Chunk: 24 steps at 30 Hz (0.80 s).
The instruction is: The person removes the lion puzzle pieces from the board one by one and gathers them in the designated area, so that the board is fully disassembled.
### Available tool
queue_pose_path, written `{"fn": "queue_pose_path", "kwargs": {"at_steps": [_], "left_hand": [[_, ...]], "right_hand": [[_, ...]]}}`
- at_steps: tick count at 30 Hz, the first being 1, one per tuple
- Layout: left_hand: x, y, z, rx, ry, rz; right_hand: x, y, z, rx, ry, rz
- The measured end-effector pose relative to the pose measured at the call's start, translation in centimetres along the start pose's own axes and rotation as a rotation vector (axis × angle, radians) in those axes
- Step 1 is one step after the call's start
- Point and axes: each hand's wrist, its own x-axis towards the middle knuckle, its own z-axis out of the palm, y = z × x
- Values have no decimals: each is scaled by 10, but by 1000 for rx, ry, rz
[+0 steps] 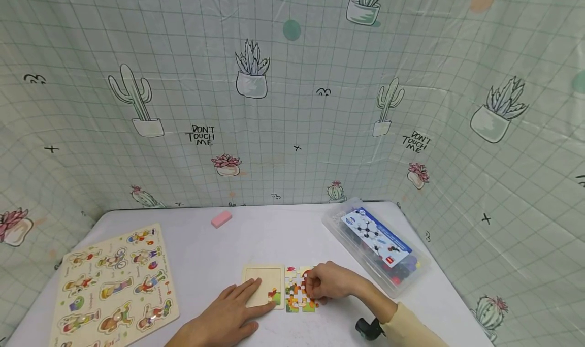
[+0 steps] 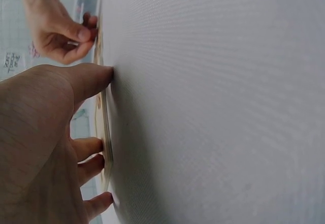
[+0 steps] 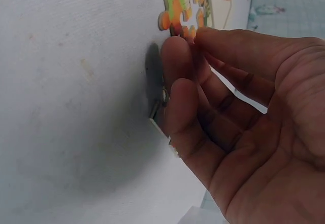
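A small wooden puzzle tray [image 1: 270, 276] lies on the table with a green and orange jigsaw piece in its lower right corner. My left hand [image 1: 228, 311] rests at its left side, fingers spread along the near and left edges. In the left wrist view, the left thumb [image 2: 96, 76] reaches down beside the tray's edge. Right of the tray lies a cluster of colourful jigsaw pieces [image 1: 291, 304], partly covered by my right hand [image 1: 331, 281]. Thumb and forefinger of that hand pinch a jigsaw piece [image 3: 176, 30] at the cluster's edge; most of it is hidden.
On the left lies a large wooden board [image 1: 109, 276] with figure pictures. A pink block [image 1: 221, 219] sits toward the back. At the back right stands a clear plastic case [image 1: 335, 225] with a molecule label. A black object [image 1: 367, 329] is by the right forearm.
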Motion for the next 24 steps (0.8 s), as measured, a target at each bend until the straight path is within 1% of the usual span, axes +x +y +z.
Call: {"fn": "queue_pose_path", "kwargs": {"at_steps": [4, 8, 13, 17, 21, 24], "left_hand": [[0, 0, 0, 6, 4, 6], [1, 0, 0, 12, -6, 2], [1, -1, -1, 8, -6, 0], [0, 0, -1, -2, 5, 11], [1, 1, -2, -2, 6, 21], [0, 1, -2, 0, -1, 18]], "right_hand": [[4, -2, -2, -31, 23, -5], [10, -8, -2, -28, 39, -9], [22, -18, 7, -40, 50, -26], [32, -28, 16, -88, 50, -58], [38, -35, 22, -124, 47, -98], [40, -38, 24, -131, 47, -100]]}}
